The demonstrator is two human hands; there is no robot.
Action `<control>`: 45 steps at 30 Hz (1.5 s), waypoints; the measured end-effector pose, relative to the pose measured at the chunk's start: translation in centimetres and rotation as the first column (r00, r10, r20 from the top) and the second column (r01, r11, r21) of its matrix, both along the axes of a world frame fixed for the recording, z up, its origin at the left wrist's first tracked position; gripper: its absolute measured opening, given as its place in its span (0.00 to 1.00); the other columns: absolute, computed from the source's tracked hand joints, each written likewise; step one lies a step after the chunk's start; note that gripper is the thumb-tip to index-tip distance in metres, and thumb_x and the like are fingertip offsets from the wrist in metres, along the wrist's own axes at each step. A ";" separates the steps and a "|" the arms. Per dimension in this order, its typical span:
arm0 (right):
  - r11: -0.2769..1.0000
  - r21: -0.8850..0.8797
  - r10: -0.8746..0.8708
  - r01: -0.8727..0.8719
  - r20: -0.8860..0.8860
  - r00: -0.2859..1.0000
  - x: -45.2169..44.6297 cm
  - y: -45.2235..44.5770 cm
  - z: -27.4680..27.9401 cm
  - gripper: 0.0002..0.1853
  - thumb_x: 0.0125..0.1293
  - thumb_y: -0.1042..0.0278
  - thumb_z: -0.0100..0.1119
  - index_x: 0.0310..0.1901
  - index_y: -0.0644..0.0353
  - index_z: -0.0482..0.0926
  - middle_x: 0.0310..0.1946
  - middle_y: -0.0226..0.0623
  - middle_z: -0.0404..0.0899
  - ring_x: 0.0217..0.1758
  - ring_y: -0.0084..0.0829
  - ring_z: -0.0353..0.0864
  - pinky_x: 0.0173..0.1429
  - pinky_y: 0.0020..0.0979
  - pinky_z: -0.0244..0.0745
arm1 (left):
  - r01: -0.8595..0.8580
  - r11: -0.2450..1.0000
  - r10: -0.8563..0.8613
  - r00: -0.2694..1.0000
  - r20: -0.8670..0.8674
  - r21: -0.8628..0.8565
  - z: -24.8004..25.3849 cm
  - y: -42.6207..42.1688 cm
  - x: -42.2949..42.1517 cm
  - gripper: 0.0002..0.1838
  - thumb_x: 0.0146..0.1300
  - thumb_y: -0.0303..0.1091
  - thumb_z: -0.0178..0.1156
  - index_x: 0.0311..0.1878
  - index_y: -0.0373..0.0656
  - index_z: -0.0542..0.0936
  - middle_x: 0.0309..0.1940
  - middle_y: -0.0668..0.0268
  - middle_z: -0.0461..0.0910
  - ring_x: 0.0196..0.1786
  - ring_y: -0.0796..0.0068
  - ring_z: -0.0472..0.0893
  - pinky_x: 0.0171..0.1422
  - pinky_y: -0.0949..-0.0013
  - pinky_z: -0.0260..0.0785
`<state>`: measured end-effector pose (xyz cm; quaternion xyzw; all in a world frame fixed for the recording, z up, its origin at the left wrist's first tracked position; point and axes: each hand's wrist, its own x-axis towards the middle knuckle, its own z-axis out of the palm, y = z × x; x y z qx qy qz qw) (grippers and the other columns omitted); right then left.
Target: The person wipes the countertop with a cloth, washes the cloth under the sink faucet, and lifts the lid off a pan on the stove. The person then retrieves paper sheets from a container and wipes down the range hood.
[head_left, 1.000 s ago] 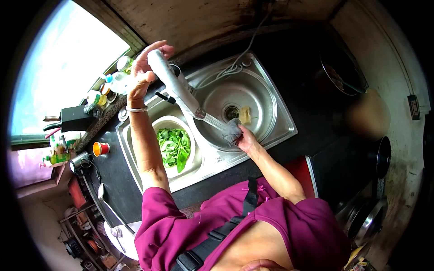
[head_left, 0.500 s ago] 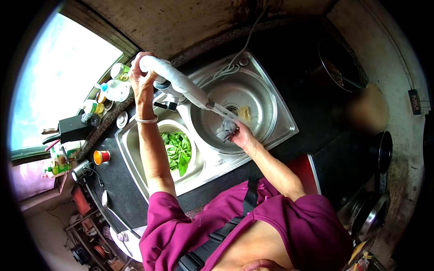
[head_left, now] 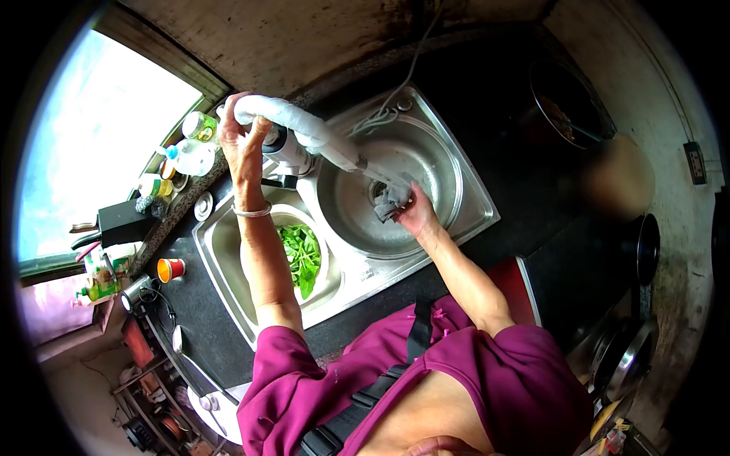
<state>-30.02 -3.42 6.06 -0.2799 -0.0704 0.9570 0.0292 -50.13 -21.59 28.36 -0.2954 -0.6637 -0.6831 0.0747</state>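
My left hand [head_left: 243, 137] is wrapped round the bend of the white-covered faucet spout [head_left: 293, 120], above the left side of the sink. Water runs from the spout onto a wet grey cloth [head_left: 389, 204], which my right hand [head_left: 416, 211] grips over the round right basin [head_left: 353, 228]. The cloth hides part of the drain. In the left basin [head_left: 228, 235] stands a white bowl [head_left: 328, 278] with green leaves [head_left: 302, 261], partly covered by my left forearm.
Jars and a clear bottle [head_left: 195, 158] line the window sill beside a black knife block [head_left: 129, 222]. An orange-red cup [head_left: 171, 269] and a ladle [head_left: 177, 340] lie left of the sink. A dark pot [head_left: 559, 106] stands at the back right.
My left hand has moved from open beside the spout to a grip on it. The cloth has shifted in my right hand, and the yellowish piece near the drain no longer shows.
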 end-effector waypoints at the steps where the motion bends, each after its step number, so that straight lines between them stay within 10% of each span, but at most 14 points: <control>1: 1.000 -0.014 -0.007 0.007 -0.015 1.000 -0.1 0.1 0.1 0.23 0.68 0.50 0.40 0.53 0.62 0.66 0.45 0.45 0.72 0.49 0.45 0.73 0.52 0.50 0.70 | 0.016 1.000 -0.016 1.000 0.025 0.010 0.2 -0.1 0.3 0.24 0.49 0.48 0.67 0.42 0.41 0.74 0.31 0.73 0.71 0.34 0.84 0.70 0.38 0.79 0.63; 9: 0.998 0.064 0.011 -0.014 0.056 0.998 -0.3 -0.4 1.4 0.18 0.64 0.58 0.45 0.50 0.61 0.68 0.45 0.43 0.71 0.49 0.42 0.72 0.55 0.49 0.68 | 0.022 0.998 -0.021 1.000 0.021 -0.053 1.2 -0.5 2.4 0.34 0.50 0.50 0.66 0.57 0.40 0.69 0.50 0.59 0.72 0.52 0.68 0.72 0.57 0.67 0.64; 12: 0.999 0.042 -0.006 0.002 0.093 0.996 -0.3 -0.7 0.7 0.16 0.61 0.64 0.47 0.48 0.62 0.69 0.44 0.44 0.71 0.49 0.41 0.72 0.55 0.49 0.68 | -0.087 0.996 0.087 0.996 0.016 -0.012 0.6 -1.0 3.2 0.44 0.51 0.53 0.64 0.66 0.41 0.58 0.62 0.51 0.60 0.66 0.57 0.59 0.69 0.56 0.50; 20: 1.000 0.027 0.008 -0.013 0.172 0.985 0.9 -2.4 -0.3 0.14 0.58 0.71 0.48 0.46 0.65 0.69 0.44 0.46 0.72 0.48 0.40 0.73 0.54 0.48 0.69 | -0.311 0.943 0.329 0.925 0.190 -0.119 -6.9 -2.1 11.2 0.24 0.63 0.41 0.54 0.57 0.36 0.69 0.54 0.59 0.70 0.56 0.68 0.69 0.62 0.67 0.58; 22: 0.998 0.065 -0.024 0.009 0.224 0.974 1.2 -3.4 -0.5 0.13 0.58 0.72 0.49 0.44 0.67 0.71 0.42 0.45 0.74 0.46 0.38 0.74 0.53 0.44 0.71 | -0.008 0.993 0.083 0.734 0.674 -0.114 -14.0 -2.3 14.1 0.25 0.62 0.46 0.55 0.57 0.41 0.69 0.47 0.65 0.71 0.50 0.73 0.70 0.57 0.68 0.62; 24: 0.994 0.105 -0.029 0.012 0.163 0.986 1.5 -4.4 -0.6 0.11 0.57 0.73 0.49 0.42 0.67 0.72 0.40 0.43 0.75 0.44 0.38 0.75 0.51 0.42 0.72 | 0.006 0.999 -0.051 0.266 0.963 0.051 -18.9 -0.6 17.4 0.34 0.60 0.56 0.53 0.64 0.47 0.61 0.48 0.69 0.70 0.49 0.73 0.70 0.52 0.62 0.63; 27: 0.977 0.209 0.020 -0.036 0.079 0.997 1.9 -4.7 -0.2 0.09 0.55 0.73 0.52 0.39 0.64 0.74 0.35 0.38 0.76 0.38 0.33 0.76 0.45 0.34 0.74 | -0.047 0.908 -0.417 0.007 0.909 0.417 -22.6 2.7 18.0 0.21 0.66 0.51 0.45 0.55 0.49 0.69 0.44 0.68 0.74 0.43 0.76 0.73 0.42 0.68 0.67; 32: 0.601 0.779 0.113 -0.178 0.137 0.984 2.0 -2.0 -0.8 0.14 0.51 0.72 0.56 0.41 0.63 0.72 0.34 0.33 0.75 0.36 0.25 0.75 0.40 0.27 0.74 | 0.040 0.993 -0.115 0.289 0.950 0.108 -25.1 3.9 17.4 0.12 0.64 0.37 0.49 0.47 0.45 0.74 0.31 0.74 0.77 0.27 0.84 0.74 0.23 0.79 0.62; 37: 0.091 0.987 0.188 -0.131 0.112 0.976 2.1 -1.8 1.2 0.17 0.50 0.76 0.54 0.45 0.64 0.70 0.34 0.34 0.75 0.36 0.26 0.75 0.40 0.27 0.73 | -0.121 0.993 0.026 0.214 0.977 0.000 -25.5 5.4 17.2 0.08 0.62 0.32 0.47 0.41 0.43 0.75 0.27 0.68 0.76 0.24 0.77 0.74 0.21 0.73 0.66; 42: -0.428 0.903 0.187 -0.037 0.128 0.974 3.4 -5.0 3.4 0.08 0.54 0.69 0.58 0.35 0.60 0.73 0.26 0.43 0.76 0.29 0.40 0.77 0.34 0.36 0.72 | -0.258 0.880 -0.393 0.075 0.917 0.398 -30.6 4.9 15.7 0.11 0.64 0.37 0.48 0.36 0.40 0.75 0.30 0.65 0.76 0.33 0.71 0.76 0.38 0.68 0.70; 44: -0.513 0.850 0.046 -0.120 0.167 0.985 1.9 -5.3 2.8 0.08 0.58 0.65 0.55 0.30 0.61 0.74 0.22 0.46 0.75 0.26 0.45 0.77 0.29 0.39 0.70 | 0.123 0.955 0.092 0.743 0.663 -0.271 -31.1 5.0 16.9 0.12 0.63 0.40 0.50 0.34 0.41 0.76 0.31 0.66 0.77 0.34 0.71 0.76 0.37 0.68 0.70; 45: -0.511 0.838 0.067 -0.190 0.259 0.964 0.8 -4.3 2.4 0.07 0.57 0.66 0.55 0.31 0.60 0.75 0.21 0.47 0.75 0.27 0.46 0.77 0.31 0.41 0.70 | 0.045 0.971 0.142 0.687 0.712 -0.236 -29.5 5.9 17.0 0.12 0.62 0.40 0.51 0.33 0.41 0.76 0.31 0.66 0.77 0.33 0.72 0.76 0.37 0.69 0.69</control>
